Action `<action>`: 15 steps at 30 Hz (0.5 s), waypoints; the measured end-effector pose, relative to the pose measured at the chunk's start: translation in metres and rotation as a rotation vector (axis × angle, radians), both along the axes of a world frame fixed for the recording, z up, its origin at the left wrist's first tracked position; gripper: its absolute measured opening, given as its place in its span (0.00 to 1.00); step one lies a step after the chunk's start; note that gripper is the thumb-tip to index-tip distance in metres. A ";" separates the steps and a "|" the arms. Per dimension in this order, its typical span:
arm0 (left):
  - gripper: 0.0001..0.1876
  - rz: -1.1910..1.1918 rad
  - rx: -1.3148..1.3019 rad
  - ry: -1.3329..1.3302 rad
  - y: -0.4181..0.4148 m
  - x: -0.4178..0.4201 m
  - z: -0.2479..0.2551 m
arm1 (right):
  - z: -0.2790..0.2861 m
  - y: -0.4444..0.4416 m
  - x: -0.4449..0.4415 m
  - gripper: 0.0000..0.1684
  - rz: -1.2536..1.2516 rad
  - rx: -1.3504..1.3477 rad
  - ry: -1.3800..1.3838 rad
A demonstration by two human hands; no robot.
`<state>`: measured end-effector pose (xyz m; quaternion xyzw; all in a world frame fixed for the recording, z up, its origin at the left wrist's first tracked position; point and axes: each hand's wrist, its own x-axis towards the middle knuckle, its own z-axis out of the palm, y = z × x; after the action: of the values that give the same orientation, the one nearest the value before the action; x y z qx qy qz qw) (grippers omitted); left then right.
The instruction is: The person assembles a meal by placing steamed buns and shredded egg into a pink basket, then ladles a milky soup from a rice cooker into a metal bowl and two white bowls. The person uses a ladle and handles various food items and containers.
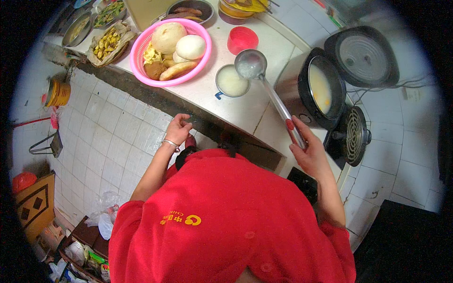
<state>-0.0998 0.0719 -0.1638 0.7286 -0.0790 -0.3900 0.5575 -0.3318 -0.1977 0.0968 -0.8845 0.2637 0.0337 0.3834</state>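
Observation:
My right hand (pixel 311 152) grips the red-marked handle end of a metal ladle (pixel 276 98). The ladle's bowl overlaps the right rim of a metal cup (pixel 231 80) of pale, whitish liquid; whether they touch, I cannot tell. To the right of the ladle, an uncovered electric cooker (pixel 299 85) holds pale liquid with some orange pieces. Loosely bent fingers show on my left hand (pixel 178 129), in front of the counter's edge, with nothing visible in them. A red plastic bowl (pixel 242 40) stands behind the cup.
A pink plastic basket (pixel 136 67) of buns and bread sits near the counter's front edge. Farther left lie a paper-lined basket (pixel 106 44) of small yellow pieces and a metal dish (pixel 76 32). The cooker's raised lid (pixel 364 56) and a round coil-patterned appliance (pixel 355 136) are at right.

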 end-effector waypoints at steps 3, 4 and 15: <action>0.18 -0.003 0.041 0.005 0.020 0.004 0.004 | -0.015 0.015 0.010 0.41 0.025 -0.124 0.037; 0.18 -0.014 0.061 0.003 0.026 0.006 0.006 | -0.017 0.019 0.012 0.40 0.032 -0.153 0.036; 0.18 -0.165 0.087 0.013 0.055 0.017 -0.021 | -0.006 0.045 0.012 0.35 -0.410 0.609 -0.090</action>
<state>-0.0833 0.1270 -0.1852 0.7407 -0.1182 -0.4423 0.4916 -0.3193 -0.1532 0.0907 -0.6594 0.3960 -0.0059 0.6390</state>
